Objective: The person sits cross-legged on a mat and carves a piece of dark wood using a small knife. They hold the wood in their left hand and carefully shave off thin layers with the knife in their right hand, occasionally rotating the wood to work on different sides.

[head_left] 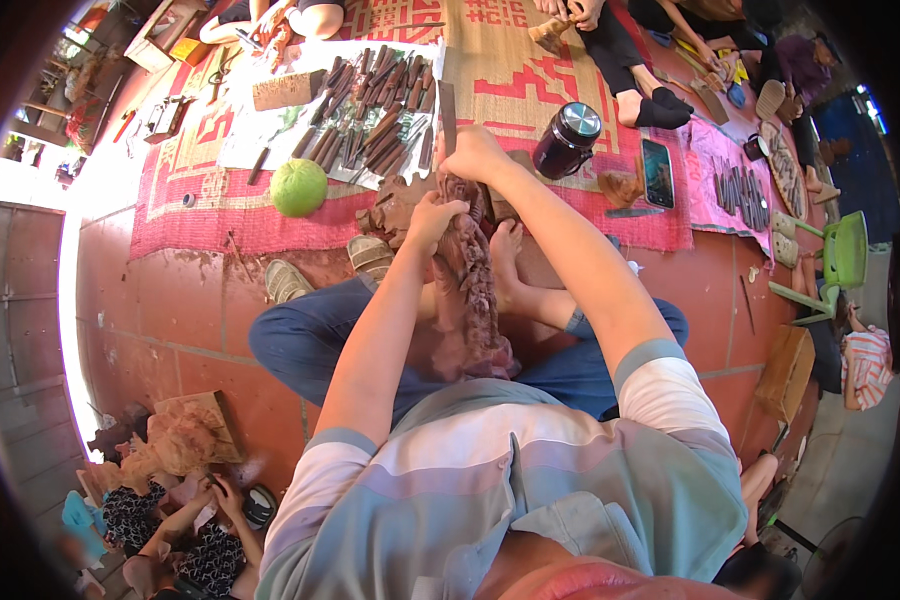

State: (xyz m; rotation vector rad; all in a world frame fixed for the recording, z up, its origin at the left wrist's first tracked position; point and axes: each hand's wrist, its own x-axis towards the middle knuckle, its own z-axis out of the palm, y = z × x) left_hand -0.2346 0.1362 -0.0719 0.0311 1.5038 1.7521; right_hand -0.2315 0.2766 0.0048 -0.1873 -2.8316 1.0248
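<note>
Step judged as shaping: right hand (475,155) closed round a flat tool (448,112) pointing to 12 o'clock, left hand (432,222) clasping the carved wood (478,290), centre toward 12; next stroke likely needs firm bracing.

Bright light (68,330) borders the red tiled floor (205,320); a green chair (847,252) stands right.

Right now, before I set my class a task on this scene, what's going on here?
A person sits with a carved brown piece between their legs. The left hand grips its upper part, while the right hand holds a long flat tool near its far end. Beyond, many dark-handled tools lie on a white sheet, with a round green fruit at its near edge. Other people are nearby.
</note>
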